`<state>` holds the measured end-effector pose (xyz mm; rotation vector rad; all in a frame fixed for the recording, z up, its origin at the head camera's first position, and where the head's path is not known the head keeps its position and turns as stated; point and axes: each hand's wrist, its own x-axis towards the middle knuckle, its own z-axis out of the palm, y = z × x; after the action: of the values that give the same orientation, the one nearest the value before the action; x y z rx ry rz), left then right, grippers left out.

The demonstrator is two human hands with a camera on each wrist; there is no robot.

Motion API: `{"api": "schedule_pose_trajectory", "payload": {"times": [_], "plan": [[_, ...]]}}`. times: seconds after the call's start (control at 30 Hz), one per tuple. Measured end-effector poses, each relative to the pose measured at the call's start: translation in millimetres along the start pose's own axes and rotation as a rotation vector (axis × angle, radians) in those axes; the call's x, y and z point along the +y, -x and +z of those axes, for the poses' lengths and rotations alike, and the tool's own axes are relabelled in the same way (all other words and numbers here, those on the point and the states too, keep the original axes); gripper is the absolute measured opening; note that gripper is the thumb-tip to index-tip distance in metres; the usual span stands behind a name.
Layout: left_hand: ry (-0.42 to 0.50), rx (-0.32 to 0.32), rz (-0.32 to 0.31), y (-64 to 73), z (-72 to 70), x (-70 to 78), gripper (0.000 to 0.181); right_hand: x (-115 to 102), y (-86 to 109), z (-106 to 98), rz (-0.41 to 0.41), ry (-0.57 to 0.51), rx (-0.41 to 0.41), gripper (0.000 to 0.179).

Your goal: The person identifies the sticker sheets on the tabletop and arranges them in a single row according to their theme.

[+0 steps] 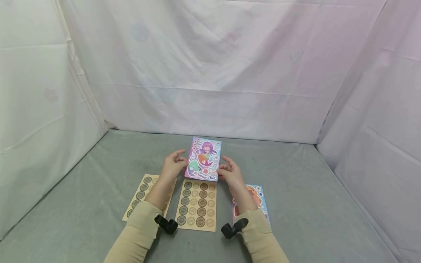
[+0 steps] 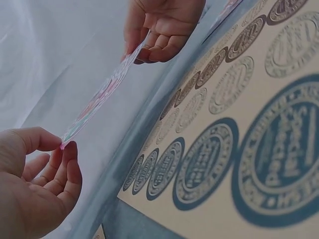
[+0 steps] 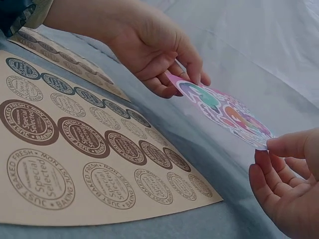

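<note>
A colourful mermaid sticker sheet (image 1: 204, 159) is held up between both hands, just beyond the middle tan sheet. My left hand (image 1: 171, 167) pinches its left edge between thumb and fingers. At the opposite edge, my right hand (image 1: 231, 173) grips the sheet the same way. Seen from the left wrist, the sticker sheet (image 2: 102, 97) appears nearly edge-on. In the right wrist view its printed face (image 3: 224, 112) is visible, tilted above the table. Below it lies a tan sheet of round labels (image 1: 196, 206) printed "Special Selected", in dark and pale rows.
Under my left forearm lies another tan label sheet (image 1: 138, 199), partly covered. A second mermaid sticker sheet (image 1: 260, 197) lies at the right, partly hidden by my right forearm. The grey cloth-covered table (image 1: 306, 204) is bounded by white curtains (image 1: 210, 73) at the back and sides.
</note>
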<state>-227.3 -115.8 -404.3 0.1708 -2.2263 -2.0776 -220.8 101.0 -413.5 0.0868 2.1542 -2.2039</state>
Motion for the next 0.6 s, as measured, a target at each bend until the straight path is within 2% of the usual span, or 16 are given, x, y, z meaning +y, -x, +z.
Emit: {"api": "schedule_pose_trajectory", "payload": {"times": [0.23, 0.6], "plan": [[-0.035, -0.01, 0.023, 2.3, -0.3, 5.0, 0.055, -5.5, 0.6, -3.7, -0.012, -0.013, -0.025, 0.065], [-0.034, -0.045, 0.045, 5.8, 1.9, 13.7, 0.056, -13.3, 1.6, -12.1, -0.022, -0.016, -0.069, 0.068]]}}
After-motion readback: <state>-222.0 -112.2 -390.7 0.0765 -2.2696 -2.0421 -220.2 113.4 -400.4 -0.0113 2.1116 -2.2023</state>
